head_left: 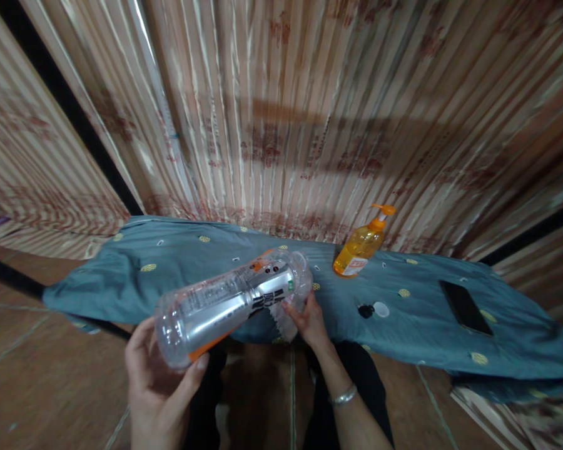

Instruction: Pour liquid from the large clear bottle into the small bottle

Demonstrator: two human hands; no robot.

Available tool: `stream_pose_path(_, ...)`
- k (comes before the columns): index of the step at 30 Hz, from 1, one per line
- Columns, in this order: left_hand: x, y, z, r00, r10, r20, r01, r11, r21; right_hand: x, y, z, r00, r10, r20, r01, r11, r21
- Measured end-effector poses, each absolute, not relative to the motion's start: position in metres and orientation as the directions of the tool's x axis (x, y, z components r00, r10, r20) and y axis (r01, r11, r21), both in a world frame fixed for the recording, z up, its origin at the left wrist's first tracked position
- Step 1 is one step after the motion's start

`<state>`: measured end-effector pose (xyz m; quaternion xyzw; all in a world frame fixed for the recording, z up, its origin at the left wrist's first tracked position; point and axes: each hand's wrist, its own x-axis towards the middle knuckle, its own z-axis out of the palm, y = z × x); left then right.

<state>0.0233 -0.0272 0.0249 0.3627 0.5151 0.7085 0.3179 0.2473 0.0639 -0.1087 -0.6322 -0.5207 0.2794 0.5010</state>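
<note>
A large clear plastic bottle with a silver and orange label is held tilted above the near edge of the cloth-covered table, its narrower end pointing up and right. Around its wide base, my left hand has its fingers and thumb closed. My right hand, with a silver bracelet on the wrist, is at the narrower end and pinches a pale, thin piece of cloth or tissue against the bottle's side.
An orange pump bottle stands behind and right of my right hand. A small black item and a white round cap lie nearer, with a dark phone farther right. A striped curtain hangs behind the table.
</note>
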Motion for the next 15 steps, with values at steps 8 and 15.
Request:
stream_pose_path(8,0.0234,-0.0273,0.0244,-0.528,0.828,0.189,-0.082,-0.271,0.959,0.2471,0.0627,-0.1069,0.289,0.943,0.165,0.393,0.04,-0.919)
stream_pose_path(15,0.0208,-0.0286,0.0228,-0.494,0.849,0.188,-0.074,-0.256,0.964,0.2472,0.0633,-0.1085,0.296,0.94,0.168,0.389,0.042,-0.92)
